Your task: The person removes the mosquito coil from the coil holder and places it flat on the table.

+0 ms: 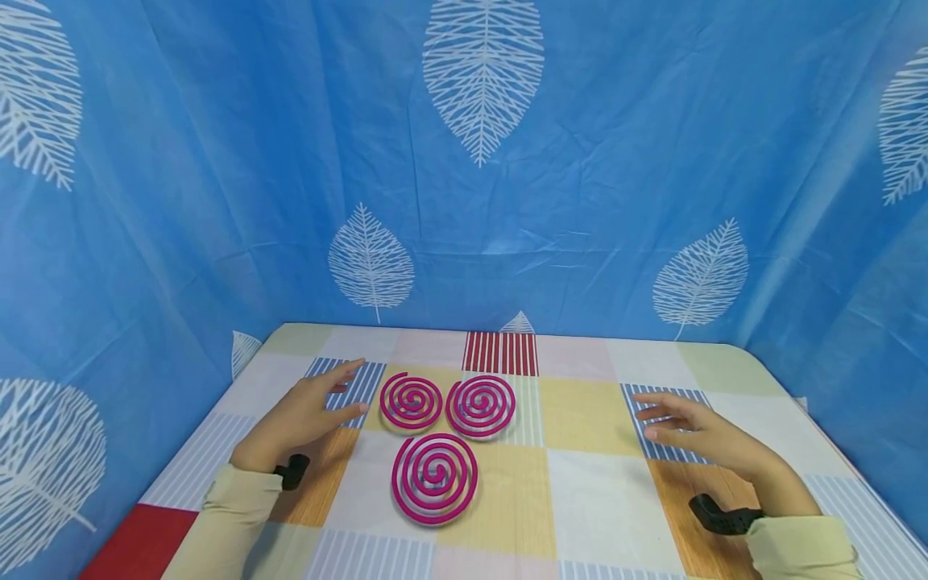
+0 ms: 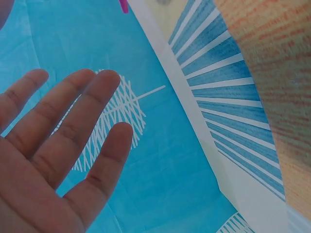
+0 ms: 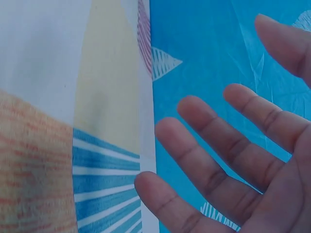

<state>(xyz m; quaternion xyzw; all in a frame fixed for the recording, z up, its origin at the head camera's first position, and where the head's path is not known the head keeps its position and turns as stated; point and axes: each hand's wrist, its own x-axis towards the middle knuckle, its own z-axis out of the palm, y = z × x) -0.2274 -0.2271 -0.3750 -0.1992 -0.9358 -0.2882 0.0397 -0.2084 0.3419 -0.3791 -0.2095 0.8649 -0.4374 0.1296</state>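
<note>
Three pink spiral coils are laid on a checked tablecloth point(image 1: 587, 483) in the lower middle of the head view: the left coil point(image 1: 411, 401) and the right coil point(image 1: 481, 405) side by side, apparently just touching, and the front coil point(image 1: 434, 478) just below them. The left hand point(image 1: 304, 415) is held at lower left, near the left coil but apart from it, fingers straight and spread, nothing gripped. The right hand point(image 1: 696, 435) is held at lower right, well apart from the coils, fingers likewise spread wide and empty. A blue curtain point(image 1: 217, 161) with white leaf prints is hung behind and beside the table.
</note>
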